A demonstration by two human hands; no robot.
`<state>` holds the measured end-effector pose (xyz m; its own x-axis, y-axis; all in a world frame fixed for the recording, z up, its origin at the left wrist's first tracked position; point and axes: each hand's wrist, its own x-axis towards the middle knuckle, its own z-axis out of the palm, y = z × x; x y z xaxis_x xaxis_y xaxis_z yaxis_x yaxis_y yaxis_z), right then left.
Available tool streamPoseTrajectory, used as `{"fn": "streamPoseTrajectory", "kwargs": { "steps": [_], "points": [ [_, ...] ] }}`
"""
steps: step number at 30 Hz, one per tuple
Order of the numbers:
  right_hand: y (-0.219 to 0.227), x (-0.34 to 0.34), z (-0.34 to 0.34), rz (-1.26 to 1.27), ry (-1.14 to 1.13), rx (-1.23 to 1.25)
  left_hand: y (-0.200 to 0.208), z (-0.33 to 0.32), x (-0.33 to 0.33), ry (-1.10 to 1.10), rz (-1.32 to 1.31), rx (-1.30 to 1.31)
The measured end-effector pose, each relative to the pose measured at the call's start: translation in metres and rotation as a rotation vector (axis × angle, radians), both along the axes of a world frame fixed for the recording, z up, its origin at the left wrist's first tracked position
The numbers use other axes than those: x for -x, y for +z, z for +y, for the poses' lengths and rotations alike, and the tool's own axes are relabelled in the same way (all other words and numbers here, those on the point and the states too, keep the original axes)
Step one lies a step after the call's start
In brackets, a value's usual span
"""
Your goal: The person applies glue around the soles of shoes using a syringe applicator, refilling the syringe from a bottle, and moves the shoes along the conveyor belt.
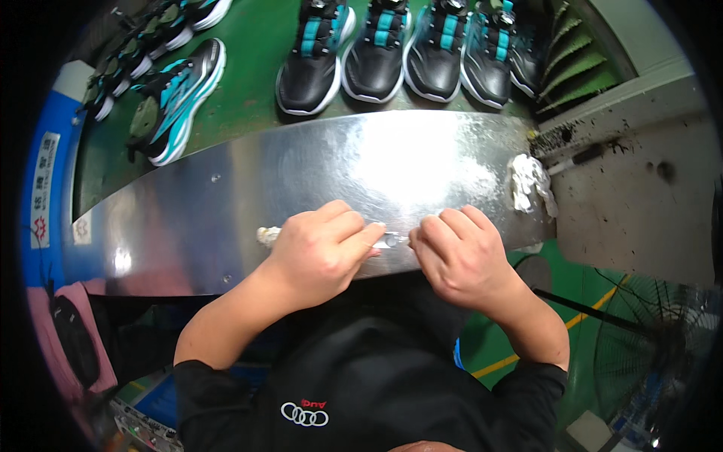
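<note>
My left hand [320, 247] is closed, thumb and forefinger pinching a small shiny, pale strip-like piece [388, 240] above the steel bench. From the other side of that fist sticks out a crumpled whitish end [267, 236]; whether it belongs to the same object is hidden. My right hand [461, 258] is closed too, its fingertips at the right end of the shiny piece. What those fingers grip is too small to make out. Both hands are over the bench's near edge.
The steel bench [248, 181] spans the middle. Beyond it, black and teal sneakers [374, 56] stand in a row on a green surface, with another sneaker [181, 102] at left. White crumpled material [530, 183] lies by a handled tool [578, 158]. A fan [655, 339] stands right.
</note>
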<state>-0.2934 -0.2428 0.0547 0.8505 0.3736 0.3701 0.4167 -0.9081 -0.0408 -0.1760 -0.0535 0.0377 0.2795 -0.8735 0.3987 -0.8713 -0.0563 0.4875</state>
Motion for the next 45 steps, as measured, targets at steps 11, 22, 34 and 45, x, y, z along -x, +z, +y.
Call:
{"fn": "streamPoseTrajectory", "kwargs": {
  "steps": [11, 22, 34, 45],
  "points": [
    [0.010, 0.004, 0.003, 0.140, -0.011, -0.201, -0.013, 0.005, 0.011, -0.014, 0.196, 0.110],
    [0.020, -0.012, -0.004, 0.121, -0.103, -0.250, -0.007, -0.005, -0.012, 0.021, 0.141, 0.068],
    [0.020, -0.029, 0.045, -0.063, 0.050, -0.380, 0.025, -0.026, -0.023, -0.378, 1.817, 0.583],
    [0.013, -0.034, 0.047, -0.237, -0.015, -0.361, 0.045, -0.041, -0.022, -0.461, 1.815, 0.608]
  ]
}}
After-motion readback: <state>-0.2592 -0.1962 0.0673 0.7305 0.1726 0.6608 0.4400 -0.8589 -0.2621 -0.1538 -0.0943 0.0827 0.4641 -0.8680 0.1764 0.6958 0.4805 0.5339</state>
